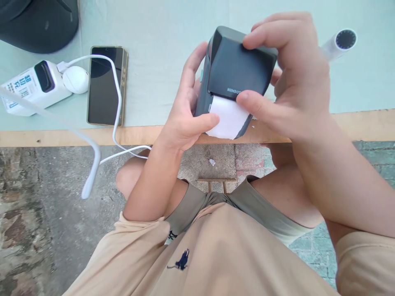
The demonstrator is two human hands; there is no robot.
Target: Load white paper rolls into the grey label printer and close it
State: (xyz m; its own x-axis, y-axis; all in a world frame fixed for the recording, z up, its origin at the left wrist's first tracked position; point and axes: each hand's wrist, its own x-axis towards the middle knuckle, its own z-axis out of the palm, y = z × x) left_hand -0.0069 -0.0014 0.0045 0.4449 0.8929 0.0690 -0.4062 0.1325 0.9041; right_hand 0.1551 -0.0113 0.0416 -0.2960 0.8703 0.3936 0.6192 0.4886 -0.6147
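Observation:
A dark label printer [242, 65] marked NIIMBOT is held up over the table's near edge. White label paper [230, 117] with a torn edge sticks out below its lid. My left hand [188, 102] wraps the printer's left side, its thumb lying on the paper. From the right, my right hand [290, 70] grips the lid, fingertips at its upper corner and thumb at the lower edge beside the paper slot. The lid looks closed down. The undersides of both hands' grips are hidden behind the printer.
On the table [160, 53] lie a phone [105, 86] and a white power bank-like device [40, 84] with a plug [75, 80] and white cable [115, 86]. A black object [40, 24] stands at far left, a white cylinder [342, 43] at right. A paper scrap [212, 162] lies on the floor.

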